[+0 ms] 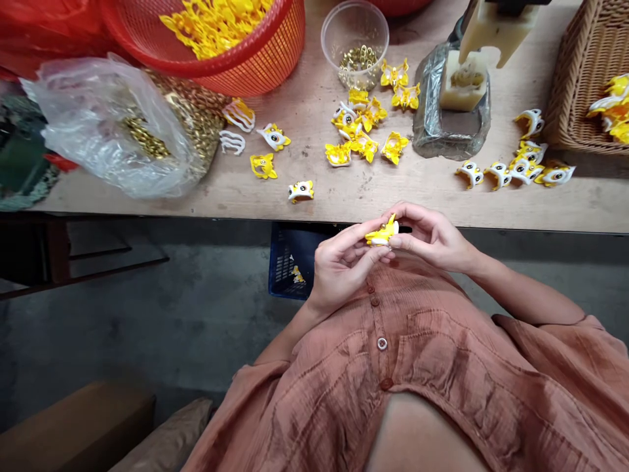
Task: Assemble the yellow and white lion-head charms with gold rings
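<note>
Both my hands hold one small yellow and white plastic piece (382,234) at the table's front edge. My left hand (341,262) grips its left end between thumb and fingers. My right hand (432,236) pinches its white right side. Similar yellow and white pieces with eyes lie on the table; the nearest is a single piece (301,191) to the left. A cluster of yellow pieces (361,131) lies straight ahead. Farther right is a group of eyed pieces (525,169).
A hand press (455,111) stands at the back right, beside a wicker basket (565,105). A clear tub (354,39) holds small brass parts. A red basket (275,59) of yellow pieces and a plastic bag (108,124) of brass parts are left. Below sits a blue crate (285,262).
</note>
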A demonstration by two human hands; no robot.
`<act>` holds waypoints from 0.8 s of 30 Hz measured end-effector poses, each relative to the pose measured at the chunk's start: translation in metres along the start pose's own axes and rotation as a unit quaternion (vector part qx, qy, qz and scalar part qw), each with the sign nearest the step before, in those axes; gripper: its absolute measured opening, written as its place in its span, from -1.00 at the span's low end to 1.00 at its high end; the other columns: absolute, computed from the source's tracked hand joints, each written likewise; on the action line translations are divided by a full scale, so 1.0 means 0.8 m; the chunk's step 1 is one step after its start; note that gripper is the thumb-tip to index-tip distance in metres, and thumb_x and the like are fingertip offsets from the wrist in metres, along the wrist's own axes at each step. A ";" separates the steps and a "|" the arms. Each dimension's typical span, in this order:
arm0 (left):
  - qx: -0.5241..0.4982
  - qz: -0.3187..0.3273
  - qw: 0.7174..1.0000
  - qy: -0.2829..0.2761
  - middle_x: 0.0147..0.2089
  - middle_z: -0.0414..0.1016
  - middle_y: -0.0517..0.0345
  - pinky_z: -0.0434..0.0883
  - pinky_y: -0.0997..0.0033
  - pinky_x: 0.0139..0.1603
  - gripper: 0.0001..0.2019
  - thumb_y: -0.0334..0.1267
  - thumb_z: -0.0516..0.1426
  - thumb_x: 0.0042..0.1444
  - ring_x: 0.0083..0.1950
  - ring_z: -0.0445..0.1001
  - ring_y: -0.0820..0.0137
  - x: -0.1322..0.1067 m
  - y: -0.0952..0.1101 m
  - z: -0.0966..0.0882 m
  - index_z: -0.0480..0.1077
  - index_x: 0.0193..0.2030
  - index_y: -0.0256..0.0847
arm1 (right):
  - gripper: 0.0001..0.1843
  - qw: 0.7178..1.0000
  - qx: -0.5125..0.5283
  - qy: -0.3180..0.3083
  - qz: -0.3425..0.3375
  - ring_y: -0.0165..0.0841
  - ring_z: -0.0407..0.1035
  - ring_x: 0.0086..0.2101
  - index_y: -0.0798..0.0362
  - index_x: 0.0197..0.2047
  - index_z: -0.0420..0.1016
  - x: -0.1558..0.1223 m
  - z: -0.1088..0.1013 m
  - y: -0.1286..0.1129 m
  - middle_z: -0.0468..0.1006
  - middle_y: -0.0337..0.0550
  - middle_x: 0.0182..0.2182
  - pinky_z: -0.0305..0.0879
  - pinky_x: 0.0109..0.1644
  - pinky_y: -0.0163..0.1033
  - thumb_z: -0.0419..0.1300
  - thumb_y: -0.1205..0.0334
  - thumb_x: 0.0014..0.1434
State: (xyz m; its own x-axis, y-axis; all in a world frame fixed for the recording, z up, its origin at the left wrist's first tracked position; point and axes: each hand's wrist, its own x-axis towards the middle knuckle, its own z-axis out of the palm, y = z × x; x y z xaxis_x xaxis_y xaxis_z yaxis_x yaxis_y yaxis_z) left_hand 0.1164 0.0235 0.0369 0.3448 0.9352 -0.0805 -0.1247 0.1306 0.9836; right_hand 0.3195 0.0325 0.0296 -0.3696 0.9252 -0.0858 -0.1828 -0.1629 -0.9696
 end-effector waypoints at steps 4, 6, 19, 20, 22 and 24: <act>0.020 -0.032 0.999 -0.012 0.13 0.70 -0.05 0.74 0.36 -0.05 -0.55 -0.35 0.38 0.20 -0.05 0.75 0.27 0.001 0.014 -0.007 0.57 0.24 -0.19 | -0.65 1.000 -0.026 0.002 0.002 -0.34 0.44 -0.13 0.04 -0.10 0.48 0.000 0.001 -0.002 0.53 -0.14 -0.17 0.43 0.00 -0.22 0.40 -0.04 0.28; 0.045 -0.036 0.998 -0.022 0.13 0.70 -0.06 0.74 0.34 0.00 -0.53 -0.35 0.37 0.21 0.00 0.74 0.24 0.001 0.018 -0.010 0.54 0.27 -0.19 | -0.65 0.999 -0.032 0.003 -0.001 -0.33 0.43 -0.13 0.04 -0.10 0.48 0.000 0.002 0.000 0.52 -0.13 -0.17 0.44 -0.04 -0.22 0.38 -0.05 0.29; 0.078 0.011 0.997 -0.027 0.11 0.63 0.01 0.65 0.43 0.09 -0.57 -0.38 0.37 0.20 0.05 0.67 0.35 0.006 0.004 -0.014 0.61 0.22 -0.07 | -0.75 0.997 -0.045 0.044 -0.049 -0.34 0.42 -0.09 0.01 -0.07 0.47 -0.003 0.013 0.018 0.45 -0.12 -0.11 0.54 -0.06 -0.25 0.36 0.07 0.32; 0.056 -0.007 0.998 -0.021 0.09 0.62 0.02 0.65 0.42 0.08 -0.59 -0.36 0.38 0.19 0.05 0.66 0.34 0.007 0.004 -0.014 0.62 0.19 -0.09 | -0.74 0.998 -0.022 0.045 -0.041 -0.36 0.42 -0.08 0.01 -0.08 0.48 -0.003 0.012 0.017 0.44 -0.13 -0.11 0.56 -0.05 -0.27 0.38 0.07 0.30; 0.030 -0.030 0.999 0.000 0.03 0.62 0.04 0.66 0.43 0.04 -0.64 -0.33 0.42 0.13 0.02 0.66 0.35 0.008 0.005 -0.015 0.64 0.09 -0.15 | -0.73 0.998 0.004 0.051 -0.032 -0.38 0.43 -0.09 0.01 -0.11 0.50 -0.003 0.012 0.013 0.44 -0.15 -0.11 0.57 -0.04 -0.30 0.42 0.07 0.27; 0.027 -0.042 0.999 0.005 -0.05 0.62 0.08 0.66 0.46 -0.02 -0.69 -0.30 0.46 0.09 -0.05 0.66 0.37 0.010 0.006 -0.017 0.61 -0.02 -0.20 | -0.70 0.998 0.014 0.055 -0.028 -0.39 0.43 -0.10 0.02 -0.14 0.50 -0.004 0.012 0.007 0.45 -0.15 -0.13 0.57 -0.04 -0.30 0.46 0.05 0.23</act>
State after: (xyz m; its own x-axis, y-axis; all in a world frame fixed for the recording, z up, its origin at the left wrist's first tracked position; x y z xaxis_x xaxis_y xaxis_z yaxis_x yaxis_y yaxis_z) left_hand 0.1063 0.0363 0.0391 0.3428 0.9250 -0.1637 -0.0464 0.1907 0.9806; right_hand 0.3114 0.0251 0.0267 -0.2567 0.9648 -0.0578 -0.2262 -0.1181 -0.9669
